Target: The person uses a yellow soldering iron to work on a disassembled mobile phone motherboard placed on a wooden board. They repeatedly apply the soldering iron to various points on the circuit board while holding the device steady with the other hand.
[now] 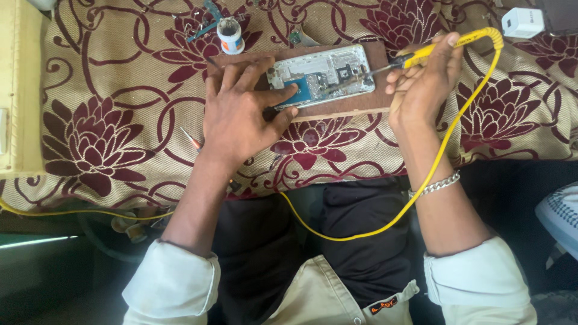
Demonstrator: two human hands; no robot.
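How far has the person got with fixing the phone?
Already done: the opened phone lies with its back off and its insides bare, on a brown board. In hand: the left hand presses the phone down, while the right hand holds a yellow soldering iron with its tip on the parts inside. Left: the phone is not yet closed; no back cover is in view.

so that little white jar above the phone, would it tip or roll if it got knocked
The small white jar looks short and squat, standing upright on the patterned cloth, so it probably resists tipping. Its round body would likely roll if toppled. It seems open on top, so the contents might spill.
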